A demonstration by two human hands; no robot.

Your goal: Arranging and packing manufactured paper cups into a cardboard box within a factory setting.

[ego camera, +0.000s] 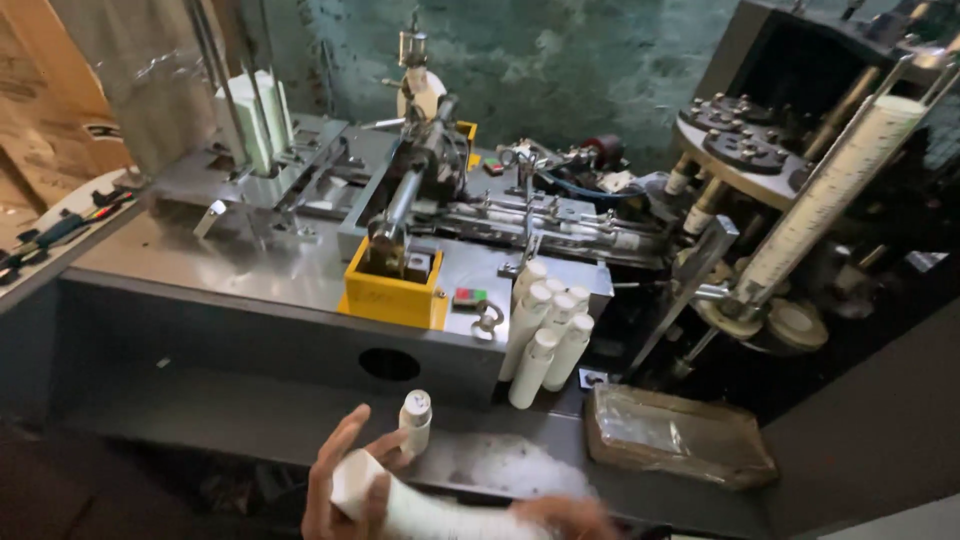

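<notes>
White cup stack (420,510) lies across left hand (340,490).

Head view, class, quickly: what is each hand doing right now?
Left hand: closed around one end of a long white stack of nested paper cups.
Right hand: blurred at the stack's other end; grip cannot be told.

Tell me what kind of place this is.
Probably a small factory floor making paper cups: a steel forming machine, leaning stacks of white cups, and a long cup stack in a chute. The hands hold another stack.
</notes>
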